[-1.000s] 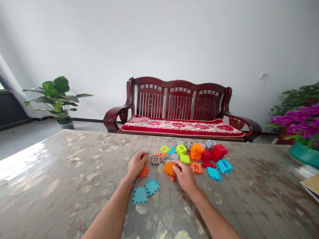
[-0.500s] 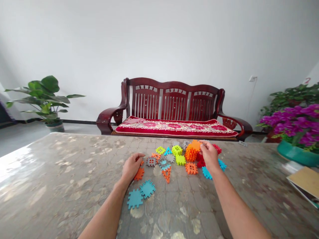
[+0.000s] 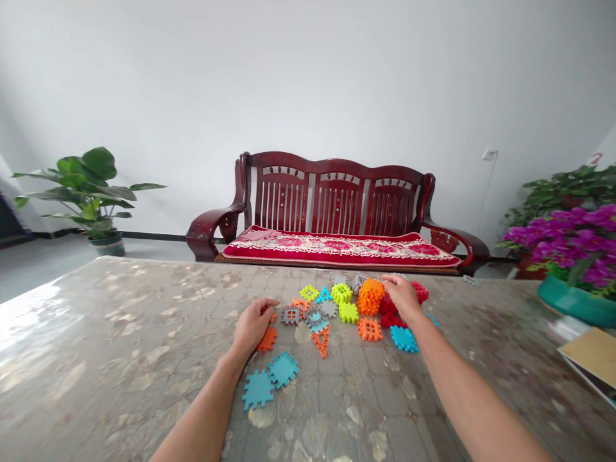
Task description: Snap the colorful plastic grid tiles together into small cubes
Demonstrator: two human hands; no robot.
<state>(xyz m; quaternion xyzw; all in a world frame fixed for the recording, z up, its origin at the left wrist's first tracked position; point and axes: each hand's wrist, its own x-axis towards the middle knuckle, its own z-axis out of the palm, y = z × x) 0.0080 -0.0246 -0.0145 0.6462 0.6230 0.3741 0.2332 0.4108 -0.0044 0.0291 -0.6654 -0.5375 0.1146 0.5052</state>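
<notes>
Toothed plastic tiles in several colours lie scattered on the marble-patterned table (image 3: 120, 359). My left hand (image 3: 253, 326) rests curled on the table, its fingers over an orange tile (image 3: 267, 339). My right hand (image 3: 402, 296) reaches to the far pile, fingers curled beside the orange stack (image 3: 370, 296) and over the red stack (image 3: 419, 292); I cannot make out whether it grips a piece. Two blue tiles (image 3: 269, 380) lie nearest me. An orange triangle (image 3: 322, 338) and an orange square tile (image 3: 369, 329) lie between my hands.
A dark wooden bench (image 3: 337, 218) with a red cushion stands behind the table. A green potted plant (image 3: 91, 192) is at far left. Purple flowers in a teal pot (image 3: 575, 256) and a book (image 3: 590, 356) sit at the right edge.
My right hand left the orange tile at the centre and went out to the far pile on the right. The view shifted a little. My left hand has stayed put.
</notes>
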